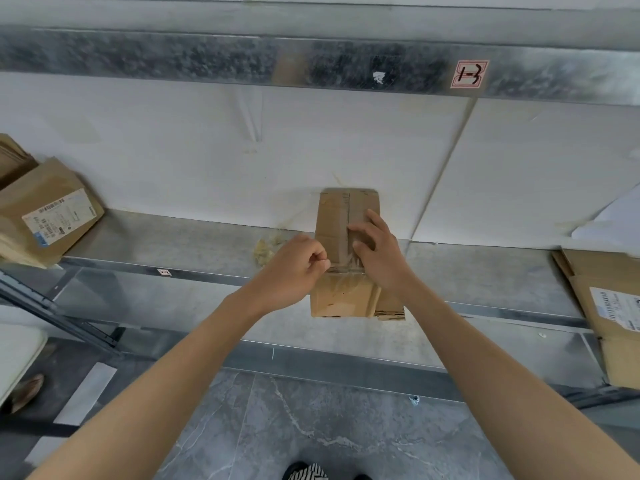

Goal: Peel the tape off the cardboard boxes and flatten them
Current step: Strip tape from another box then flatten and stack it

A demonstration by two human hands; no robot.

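Observation:
A small brown cardboard box [334,216] lies on the metal shelf [173,240], its near end hanging over the shelf's front edge. Clear tape [344,270] runs along its middle seam and across its near part. My right hand [375,249] presses flat on the box top with fingers spread. My left hand [294,268] is curled at the box's left edge, thumb and forefinger pinching an end of the tape. The tape under the hands is partly hidden.
A crumpled wad of peeled tape [266,249] lies on the shelf left of the box. Flattened cardboard with labels is stacked at the far left [48,216] and far right [609,306]. A white back wall [207,150] closes the shelf; grey tiled floor lies below.

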